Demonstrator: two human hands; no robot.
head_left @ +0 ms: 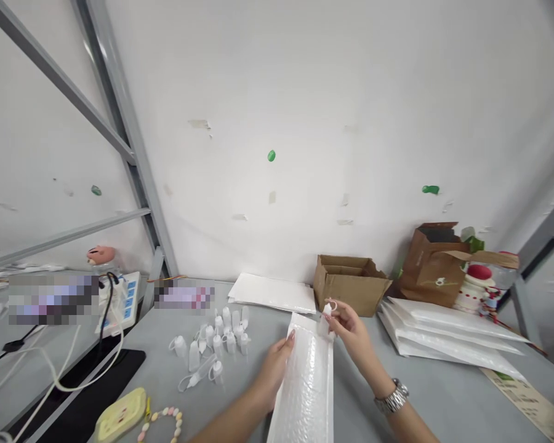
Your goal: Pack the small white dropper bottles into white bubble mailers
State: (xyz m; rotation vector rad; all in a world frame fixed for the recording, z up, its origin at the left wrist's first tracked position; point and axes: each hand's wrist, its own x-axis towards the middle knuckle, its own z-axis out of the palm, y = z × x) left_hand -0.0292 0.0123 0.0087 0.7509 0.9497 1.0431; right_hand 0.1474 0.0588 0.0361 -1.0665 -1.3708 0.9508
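Note:
A white bubble mailer (306, 375) lies lengthwise in front of me, its narrow end pointing at the wall. My left hand (279, 369) is closed on the mailer's left edge, thumb on top. Near the mailer's far right corner, my right hand (348, 326) pinches a small translucent squeeze bottle (325, 320) with a white cap and loop strap. The bottle is upright, and its lower part overlaps the mailer's far end; whether it is inside I cannot tell. Left of my left hand stand several similar small bottles (218, 344), with a few lying on their sides.
Flat white mailers (272, 292) lie by the wall beside an open cardboard box (351, 286). A mailer stack (443, 329), brown paper bag (431, 271) and snowman jar (475, 292) are at right. At left are a power strip (128, 304), cables, a yellow case (120, 417) and a beaded loop (178, 424).

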